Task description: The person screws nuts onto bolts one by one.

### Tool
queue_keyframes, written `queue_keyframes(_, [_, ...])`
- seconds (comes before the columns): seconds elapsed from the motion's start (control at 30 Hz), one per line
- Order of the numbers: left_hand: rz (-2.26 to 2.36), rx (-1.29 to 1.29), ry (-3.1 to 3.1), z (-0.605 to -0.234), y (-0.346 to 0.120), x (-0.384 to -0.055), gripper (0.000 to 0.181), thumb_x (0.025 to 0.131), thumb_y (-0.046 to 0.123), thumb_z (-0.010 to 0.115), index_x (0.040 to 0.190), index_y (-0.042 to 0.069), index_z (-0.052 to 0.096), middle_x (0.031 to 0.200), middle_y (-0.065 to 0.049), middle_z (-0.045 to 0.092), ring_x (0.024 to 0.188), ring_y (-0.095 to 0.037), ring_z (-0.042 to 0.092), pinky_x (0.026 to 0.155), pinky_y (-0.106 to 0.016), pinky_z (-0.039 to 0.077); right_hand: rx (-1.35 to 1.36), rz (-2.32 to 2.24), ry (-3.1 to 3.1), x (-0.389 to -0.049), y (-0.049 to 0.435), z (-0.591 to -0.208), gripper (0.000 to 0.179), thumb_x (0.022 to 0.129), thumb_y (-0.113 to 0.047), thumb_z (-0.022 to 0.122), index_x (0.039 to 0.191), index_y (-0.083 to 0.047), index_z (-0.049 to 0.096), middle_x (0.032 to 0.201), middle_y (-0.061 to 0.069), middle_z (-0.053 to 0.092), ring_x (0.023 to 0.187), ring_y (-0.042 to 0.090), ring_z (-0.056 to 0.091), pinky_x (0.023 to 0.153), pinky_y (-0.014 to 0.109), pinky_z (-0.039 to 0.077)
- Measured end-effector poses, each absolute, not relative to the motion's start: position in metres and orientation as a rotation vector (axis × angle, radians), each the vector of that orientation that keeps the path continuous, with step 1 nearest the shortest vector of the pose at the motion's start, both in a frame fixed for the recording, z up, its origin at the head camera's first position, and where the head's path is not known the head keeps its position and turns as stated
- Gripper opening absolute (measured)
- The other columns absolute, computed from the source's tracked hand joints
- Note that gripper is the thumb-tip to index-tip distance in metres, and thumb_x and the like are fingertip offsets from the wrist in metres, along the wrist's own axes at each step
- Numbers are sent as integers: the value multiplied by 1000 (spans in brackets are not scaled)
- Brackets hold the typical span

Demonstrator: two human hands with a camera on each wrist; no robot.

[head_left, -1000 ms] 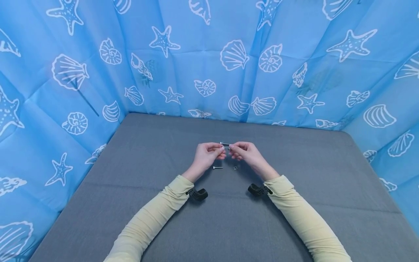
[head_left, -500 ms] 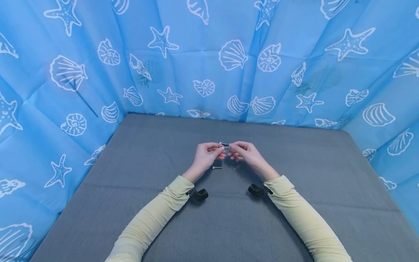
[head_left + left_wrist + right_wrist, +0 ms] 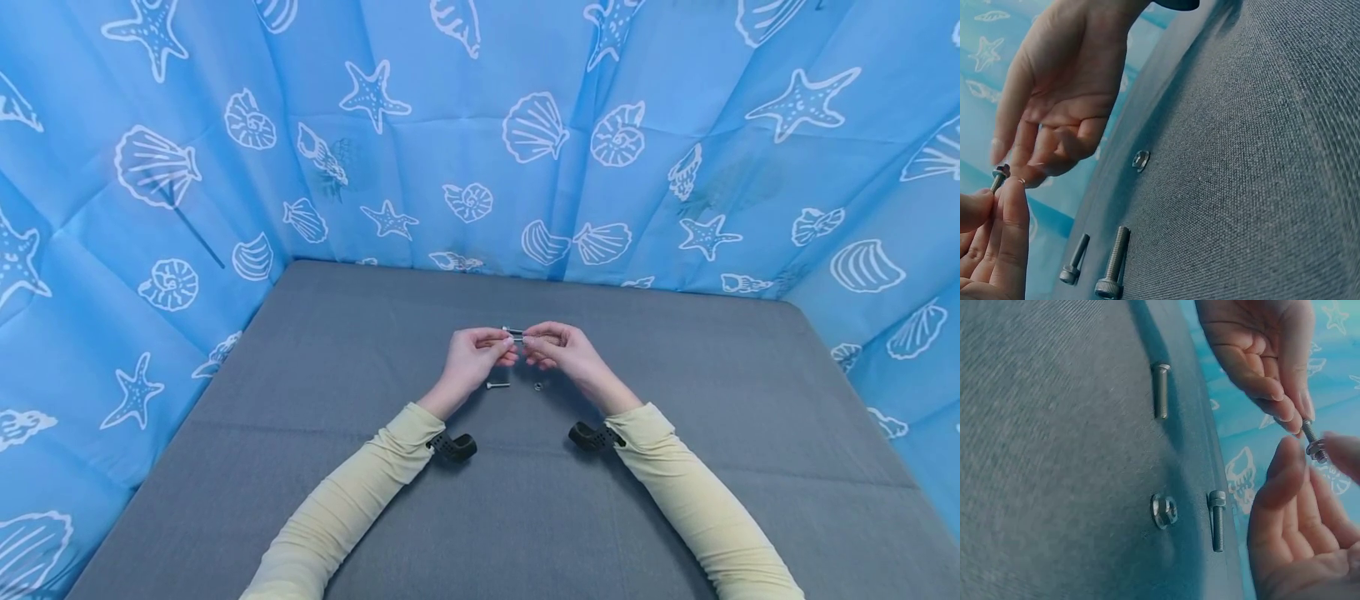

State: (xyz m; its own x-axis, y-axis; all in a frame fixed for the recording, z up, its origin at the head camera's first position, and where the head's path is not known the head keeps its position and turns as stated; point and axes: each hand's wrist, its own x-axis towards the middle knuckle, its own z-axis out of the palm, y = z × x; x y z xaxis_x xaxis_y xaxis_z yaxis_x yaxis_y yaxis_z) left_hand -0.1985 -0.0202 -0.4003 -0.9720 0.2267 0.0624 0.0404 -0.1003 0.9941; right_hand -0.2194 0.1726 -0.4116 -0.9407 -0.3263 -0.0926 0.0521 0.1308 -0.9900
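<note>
Near the middle of the table, my left hand [image 3: 471, 354] pinches a small socket-head bolt [image 3: 1309, 430] between thumb and fingers. A flange nut [image 3: 1316, 450] sits on the bolt's free end. My right hand [image 3: 567, 352] has its thumb and index finger at the nut's sides in the right wrist view, its other fingers loosely curled. Just below the hands a second bolt [image 3: 1114, 265] lies on the cloth, with a loose flange nut [image 3: 1141, 160] to its right in the head view. A third bolt [image 3: 1217, 524] lies beyond the hands.
Grey cloth covers the table [image 3: 525, 508]. Blue curtains [image 3: 465, 150] with white shell and starfish prints hang along its back and sides. A black camera mount [image 3: 453, 446] is strapped to the left wrist, another mount [image 3: 592, 435] to the right.
My right fingers shift slightly around the nut, their tips closing up along the bolt. The left hand keeps its grip in place. The loose bolts and nut stay where they were.
</note>
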Motion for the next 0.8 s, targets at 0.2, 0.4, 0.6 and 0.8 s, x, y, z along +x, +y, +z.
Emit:
queue_keyframes(0.2, [2236,319,2017,-401,-19,-198,24,92,-5,60,109,-21,59,93,-33,65,83,-36,69,75,-40,58,-273,-1844,2181,-219,171,-412,29,95,-19,62,110,6,62,90,18,68,73,17,63,65,32,54])
queue_keyframes(0.4, [2238,316,2003,-404,-18,-201,24,92,-6,60,110,-22,58,96,-35,64,85,-38,68,76,-41,58,-260,-1845,2163,-219,172,-411,34,98,-21,57,113,9,59,87,12,67,71,14,62,62,29,53])
queue_keyframes(0.6, [2243,288,1985,-423,-17,-212,27,92,-1,62,112,-18,60,98,-33,65,85,-35,69,76,-40,58,-249,-1870,2166,-219,173,-408,31,95,-15,62,115,9,60,92,14,68,76,15,64,73,38,56])
queue_keyframes(0.8, [2248,260,2008,-428,-14,-213,28,91,2,64,111,-17,61,94,-29,67,79,-29,70,72,-34,59,-214,-1870,2137,-219,173,-410,39,98,-23,59,113,13,59,88,15,67,72,14,63,65,30,55])
